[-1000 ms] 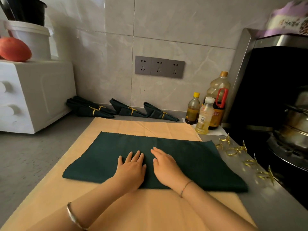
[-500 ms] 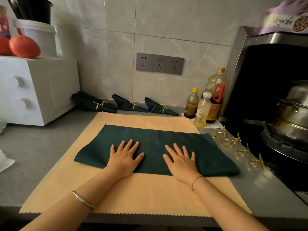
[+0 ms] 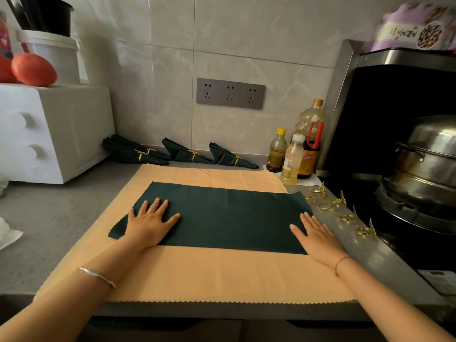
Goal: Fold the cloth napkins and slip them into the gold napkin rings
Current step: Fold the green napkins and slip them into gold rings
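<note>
A dark green napkin (image 3: pixel 227 215), folded into a long rectangle, lies flat on a peach cloth (image 3: pixel 212 272) on the counter. My left hand (image 3: pixel 150 223) presses flat on the napkin's left end, fingers spread. At the napkin's right end my right hand (image 3: pixel 315 235) lies flat, fingers straight. Several loose gold napkin rings (image 3: pixel 338 211) sit on the counter to the right. Against the back wall lie several folded green napkins (image 3: pixel 182 154), each in a gold ring.
A white appliance (image 3: pixel 49 132) with a red-orange fruit (image 3: pixel 33 70) and a white bucket on top stands at the left. Three bottles (image 3: pixel 296 154) stand at the back right. A steel pot (image 3: pixel 427 159) sits on the stove at the right.
Both hands have slid apart along the napkin, from its middle out to its left and right ends, smoothing it flat. The view has shifted slightly.
</note>
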### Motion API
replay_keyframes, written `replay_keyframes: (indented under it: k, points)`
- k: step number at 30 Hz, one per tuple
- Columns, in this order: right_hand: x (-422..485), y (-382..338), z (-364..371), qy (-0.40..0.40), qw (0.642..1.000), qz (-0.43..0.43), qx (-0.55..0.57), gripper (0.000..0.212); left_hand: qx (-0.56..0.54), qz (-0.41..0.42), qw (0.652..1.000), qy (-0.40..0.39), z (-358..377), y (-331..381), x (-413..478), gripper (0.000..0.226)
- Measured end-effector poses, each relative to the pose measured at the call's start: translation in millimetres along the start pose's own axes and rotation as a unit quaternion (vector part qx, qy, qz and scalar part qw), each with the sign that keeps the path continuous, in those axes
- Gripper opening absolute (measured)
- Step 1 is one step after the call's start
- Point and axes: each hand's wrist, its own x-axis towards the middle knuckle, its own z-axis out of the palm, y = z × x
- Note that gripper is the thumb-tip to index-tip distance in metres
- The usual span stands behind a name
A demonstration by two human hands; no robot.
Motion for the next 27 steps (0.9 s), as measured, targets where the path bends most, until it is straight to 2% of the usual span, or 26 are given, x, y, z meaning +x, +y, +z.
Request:
replay_keyframes:
  k: [8,12,16,19,22,27]
  points:
    - [6,-5,-9,-0.003,1.0,0.013,0.001,0.065,-0.003,-0.015,1.0,0.013,-5,-3,-1,0.069]
    - [24,-53,-22,-0.005,0.995,-0.064,0.071,0.063,0.002,-0.02,1.0,0.008,-4,-5,-4,0.07]
    - [54,-109,-23,-0.02,0.985,-0.116,0.124,0.074,-0.009,-0.017,1.0,0.018,-3,-8,-4,0.07]
    - [77,-138,-16,-0.044,0.984,-0.14,0.096,0.076,-0.019,-0.014,0.999,0.025,-1,-9,-5,0.071]
    - [103,-153,-14,-0.06,0.988,-0.117,0.076,0.075,-0.033,-0.017,0.999,0.035,0,-8,-3,0.073]
    - [135,-169,-9,-0.013,0.993,-0.115,-0.036,0.064,-0.037,-0.016,0.998,0.042,1,-8,-1,0.075]
